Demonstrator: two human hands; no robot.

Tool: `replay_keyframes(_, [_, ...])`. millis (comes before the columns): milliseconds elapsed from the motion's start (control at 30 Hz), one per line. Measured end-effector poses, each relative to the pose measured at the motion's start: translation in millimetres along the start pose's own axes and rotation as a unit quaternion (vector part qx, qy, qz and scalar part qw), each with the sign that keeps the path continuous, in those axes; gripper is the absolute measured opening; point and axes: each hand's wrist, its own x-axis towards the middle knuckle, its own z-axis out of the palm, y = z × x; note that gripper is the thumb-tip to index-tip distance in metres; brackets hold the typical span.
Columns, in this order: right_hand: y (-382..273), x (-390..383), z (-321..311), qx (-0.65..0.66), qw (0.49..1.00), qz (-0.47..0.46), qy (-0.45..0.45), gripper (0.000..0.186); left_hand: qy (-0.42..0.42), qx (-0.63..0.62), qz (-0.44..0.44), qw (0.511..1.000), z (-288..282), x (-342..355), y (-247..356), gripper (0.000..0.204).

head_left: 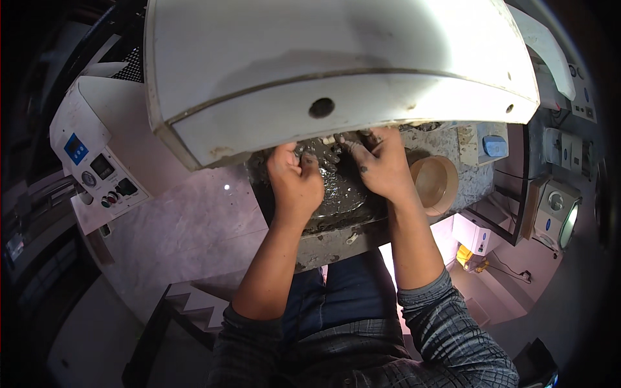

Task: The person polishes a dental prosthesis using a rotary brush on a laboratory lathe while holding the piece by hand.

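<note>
My left hand (296, 178) and my right hand (385, 165) reach under the front edge of a white hood (336, 84). Grey sludge coats the fingers of both. They curl inward, with the thumbs facing each other, over a wet tray (346, 223) of dark grey slurry (339, 187). A small pale piece (328, 140) shows between the fingertips at the hood's edge; its kind cannot be made out. The hood hides part of the fingers, and whatever they grip is not plain to see.
A tan round bowl (435, 184) stands right of my right wrist. Beyond it a blue block (495, 146) lies in a pale holder. At left is a white machine (97, 155) with a control panel, beside a pale worktop (207, 220). The hood hangs low over my hands.
</note>
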Motion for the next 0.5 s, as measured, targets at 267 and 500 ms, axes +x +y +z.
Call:
replay_keyframes(267, [2.0, 10.5, 4.0, -0.036, 0.999, -0.021, 0.009, 0.02, 0.033, -0.004, -0.051, 0.998, 7.2, 10.5, -0.2, 0.031])
replay_keyframes(500, [-1.9, 3.1, 6.2, -0.018, 1.0, -0.01, 0.007, 0.018, 0.004, 0.085, -0.043, 0.995, -6.5, 5.3, -2.1, 0.029])
